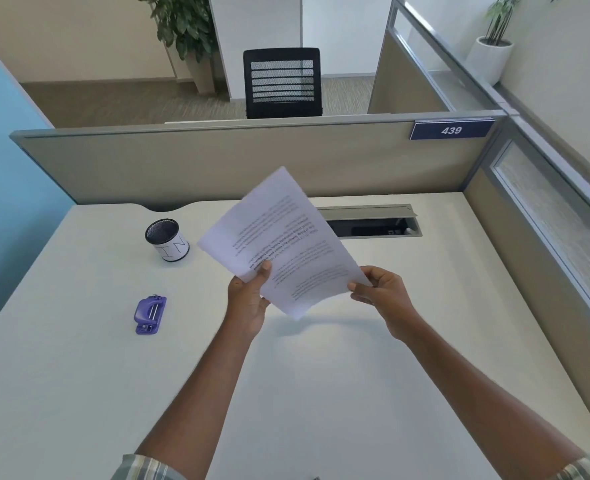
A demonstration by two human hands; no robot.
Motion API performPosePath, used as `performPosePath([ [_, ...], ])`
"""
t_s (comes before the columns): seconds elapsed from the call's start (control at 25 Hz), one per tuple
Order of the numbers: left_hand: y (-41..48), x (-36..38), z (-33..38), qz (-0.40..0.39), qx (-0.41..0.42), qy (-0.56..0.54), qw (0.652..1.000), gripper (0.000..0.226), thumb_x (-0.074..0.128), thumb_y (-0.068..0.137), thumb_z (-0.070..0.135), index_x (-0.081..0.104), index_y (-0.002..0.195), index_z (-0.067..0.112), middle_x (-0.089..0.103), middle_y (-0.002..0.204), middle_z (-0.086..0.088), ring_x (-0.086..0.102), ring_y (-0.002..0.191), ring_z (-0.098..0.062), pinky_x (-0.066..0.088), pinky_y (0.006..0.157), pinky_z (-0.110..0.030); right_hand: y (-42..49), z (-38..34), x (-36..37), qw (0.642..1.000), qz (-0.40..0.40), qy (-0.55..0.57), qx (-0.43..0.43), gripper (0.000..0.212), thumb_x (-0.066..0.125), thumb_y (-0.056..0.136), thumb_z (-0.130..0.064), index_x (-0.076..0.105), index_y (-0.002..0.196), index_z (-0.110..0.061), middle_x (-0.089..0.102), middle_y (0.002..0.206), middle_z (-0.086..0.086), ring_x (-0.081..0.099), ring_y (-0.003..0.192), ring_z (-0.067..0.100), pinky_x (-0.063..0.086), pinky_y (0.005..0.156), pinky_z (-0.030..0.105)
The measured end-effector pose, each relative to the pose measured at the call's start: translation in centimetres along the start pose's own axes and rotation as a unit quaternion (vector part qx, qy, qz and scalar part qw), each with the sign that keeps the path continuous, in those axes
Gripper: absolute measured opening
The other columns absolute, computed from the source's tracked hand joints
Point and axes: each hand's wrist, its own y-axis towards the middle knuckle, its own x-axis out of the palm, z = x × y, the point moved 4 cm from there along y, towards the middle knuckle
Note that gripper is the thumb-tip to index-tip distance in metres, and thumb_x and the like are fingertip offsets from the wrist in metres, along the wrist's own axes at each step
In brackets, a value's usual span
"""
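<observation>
- To do this well, keep both pinches firm and square up the white printed paper before taking it to the small purple hole punch at lower left.
- The left hand pinches its near edge, thumb on top; the right hand pinches its right corner.
- The paper hangs mid-frame above the pale desk, tilted, its text upside down.

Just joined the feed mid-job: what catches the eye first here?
The printed paper stands out first, held tilted above the middle of the white desk, with the left hand gripping its lower edge and the right hand pinching its right corner. Next comes the purple hole punch lying on the desk to the left, with a black mesh pen cup behind it.
</observation>
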Motion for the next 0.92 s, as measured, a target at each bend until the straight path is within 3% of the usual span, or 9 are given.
performPosePath([
  [0.12, 0.1, 0.0, -0.3, 0.005, -0.030, -0.049, 0.998, 0.038, 0.075, 0.100, 0.013, 0.072, 0.133, 0.031, 0.077, 0.137, -0.004, 0.074, 0.124, -0.026, 0.062, 0.101, -0.058, -0.5, -0.1, 0.6, 1.000, -0.010, 0.026, -0.006, 0.028, 0.079, 0.095, 0.001, 0.082, 0.119, -0.012, 0.086, 0.115, 0.008, 0.080, 0.106, 0.026, 0.064, 0.100, 0.043],
  [0.24, -0.3, 0.7, -1.2, -0.005, -0.053, -0.079, 0.995, 0.040, 0.071, 0.103, 0.013, 0.068, 0.139, 0.029, 0.075, 0.141, -0.006, 0.070, 0.130, -0.029, 0.061, 0.102, -0.062, -0.6, -0.2, 2.1, 0.998, -0.012, 0.062, -0.005, 0.029, 0.079, 0.095, 0.002, 0.079, 0.122, -0.008, 0.085, 0.119, 0.008, 0.081, 0.110, 0.026, 0.064, 0.100, 0.044],
  [0.44, -0.8, 1.1, -2.1, 0.003, -0.072, -0.108, 0.992, 0.048, 0.069, 0.103, 0.008, 0.064, 0.149, 0.020, 0.073, 0.143, -0.012, 0.070, 0.130, -0.032, 0.067, 0.090, -0.054, -0.5, -0.4, 3.5, 0.992, 0.001, 0.124, -0.006, 0.029, 0.077, 0.096, 0.002, 0.077, 0.124, -0.004, 0.084, 0.121, 0.011, 0.082, 0.106, 0.028, 0.069, 0.084, 0.038],
  [0.6, 0.7, -1.6, 0.3, 0.036, -0.034, -0.141, 0.989, 0.048, 0.072, 0.099, 0.005, 0.065, 0.147, 0.010, 0.074, 0.139, -0.017, 0.074, 0.125, -0.031, 0.068, 0.090, -0.047, -0.5, -0.6, 2.0, 0.995, 0.020, 0.098, -0.004, 0.025, 0.076, 0.096, 0.003, 0.079, 0.118, -0.010, 0.085, 0.117, 0.009, 0.082, 0.104, 0.030, 0.069, 0.089, 0.044],
  [0.76, 1.7, -4.6, 3.1, 0.020, 0.015, 0.020, 0.999, 0.036, 0.077, 0.098, 0.010, 0.074, 0.132, 0.022, 0.083, 0.124, -0.005, 0.080, 0.103, -0.021, 0.068, 0.083, -0.037, -0.5, -0.5, 0.0, 0.996, 0.042, 0.077, 0.000, 0.023, 0.077, 0.096, 0.002, 0.080, 0.114, -0.011, 0.085, 0.116, 0.008, 0.081, 0.102, 0.032, 0.069, 0.089, 0.046],
  [0.92, 2.0, -5.1, 2.5, -0.045, 0.006, 0.214, 0.976, 0.025, 0.084, 0.093, 0.016, 0.083, 0.116, 0.026, 0.085, 0.117, -0.006, 0.081, 0.102, -0.027, 0.068, 0.079, -0.039, -0.4, -0.3, -0.9, 0.998, 0.050, 0.039, 0.001, 0.018, 0.077, 0.096, 0.001, 0.082, 0.110, -0.011, 0.086, 0.110, 0.007, 0.080, 0.095, 0.028, 0.068, 0.083, 0.039],
])
